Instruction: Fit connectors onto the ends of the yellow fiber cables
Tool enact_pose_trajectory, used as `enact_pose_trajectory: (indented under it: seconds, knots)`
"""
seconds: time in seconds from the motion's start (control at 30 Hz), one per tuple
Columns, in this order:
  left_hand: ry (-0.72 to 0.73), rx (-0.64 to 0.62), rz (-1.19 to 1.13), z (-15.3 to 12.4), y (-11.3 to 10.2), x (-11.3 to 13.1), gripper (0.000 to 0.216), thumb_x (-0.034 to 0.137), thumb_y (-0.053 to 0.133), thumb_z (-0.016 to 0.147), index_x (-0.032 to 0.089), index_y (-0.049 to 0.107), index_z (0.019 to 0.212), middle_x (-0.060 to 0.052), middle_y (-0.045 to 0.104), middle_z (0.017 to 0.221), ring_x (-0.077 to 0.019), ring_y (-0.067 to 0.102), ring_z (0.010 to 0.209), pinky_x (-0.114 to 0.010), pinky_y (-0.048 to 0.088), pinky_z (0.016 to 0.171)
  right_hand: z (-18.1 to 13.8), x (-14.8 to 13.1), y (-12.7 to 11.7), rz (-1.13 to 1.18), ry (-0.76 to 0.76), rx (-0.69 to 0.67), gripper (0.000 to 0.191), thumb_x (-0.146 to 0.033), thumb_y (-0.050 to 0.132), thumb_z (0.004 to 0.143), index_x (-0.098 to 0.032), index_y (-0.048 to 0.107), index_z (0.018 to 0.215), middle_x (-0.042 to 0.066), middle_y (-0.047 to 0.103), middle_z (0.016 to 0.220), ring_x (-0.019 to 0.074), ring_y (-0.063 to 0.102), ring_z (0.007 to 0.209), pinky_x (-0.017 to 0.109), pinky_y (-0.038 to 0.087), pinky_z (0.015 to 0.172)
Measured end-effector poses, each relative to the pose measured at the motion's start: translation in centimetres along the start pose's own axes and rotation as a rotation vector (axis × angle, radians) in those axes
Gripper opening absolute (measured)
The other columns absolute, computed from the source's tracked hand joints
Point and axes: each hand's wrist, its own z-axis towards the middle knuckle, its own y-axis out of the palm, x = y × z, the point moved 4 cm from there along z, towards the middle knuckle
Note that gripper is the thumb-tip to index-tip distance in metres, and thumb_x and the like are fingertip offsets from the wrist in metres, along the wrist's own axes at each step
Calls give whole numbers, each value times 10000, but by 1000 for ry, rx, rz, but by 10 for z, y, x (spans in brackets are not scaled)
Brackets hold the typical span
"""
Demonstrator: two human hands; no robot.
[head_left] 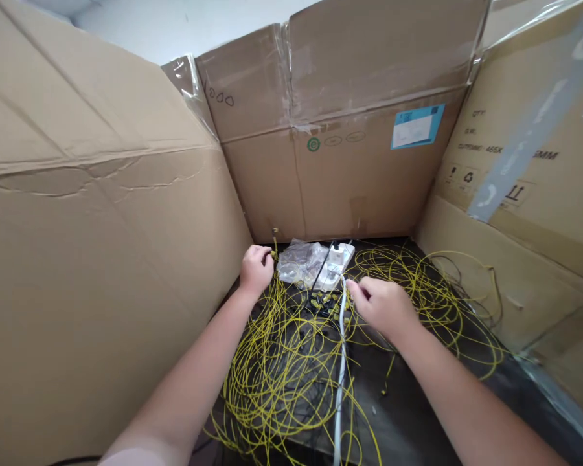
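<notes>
Thin yellow wires (pixel 272 382) lie in a large loose tangle on the dark surface in front of me. At their far left end my left hand (pixel 257 268) is closed, its fingertips pinching yellow wire. A small brass-coloured end (pixel 275 232) sticks up just beyond those fingers. My right hand (pixel 383 304) is also closed, thumb against the fingers, beside the thick white cord (pixel 342 323). What it grips, if anything, is hidden. Between the hands, small black and yellow pieces (pixel 328 304) lie in a cluster.
A white power strip (pixel 348 254) with a plug in it stands at the back, beside crumpled clear plastic (pixel 298 259). More yellow wire (pixel 418 278) is coiled at the right. Tall cardboard walls rise at left (pixel 102 259), back (pixel 359 188) and right (pixel 505 259).
</notes>
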Motion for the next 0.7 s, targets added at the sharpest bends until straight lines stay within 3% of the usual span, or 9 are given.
enact_pose_trajectory:
  seconds: [0.1,0.23,0.4,0.7]
  knots:
    - [476,-11,-115,-34,-9,55,213,140,469,802,153,636,934,-89,614,947,-191,562,932,-341,452,867,-7,-18,7,281,-111,11,296,-395,439,866,-154,590,945,45,609,739,139,544,595,253,397,608]
    - [750,-192,-236,-77,-8,94,222,116,464,819,159,606,984,-83,637,925,-177,572,876,-339,480,805,-14,-35,18,557,-210,-103,317,-332,426,890,-148,508,1135,68,603,916,120,547,631,256,447,654]
    - [727,-219,-366,-96,3,95,210,121,478,820,142,618,975,-93,651,893,-164,591,834,-318,505,760,-17,-40,29,638,-300,-140,253,-277,443,888,-160,563,1077,81,614,1011,177,571,914,301,448,818]
    - [489,-272,-463,-103,25,76,225,154,543,794,149,616,1006,-74,672,889,-156,621,792,-309,514,754,-15,-31,51,737,-143,-308,219,-247,466,870,-201,653,974,36,669,904,158,614,806,279,458,750]
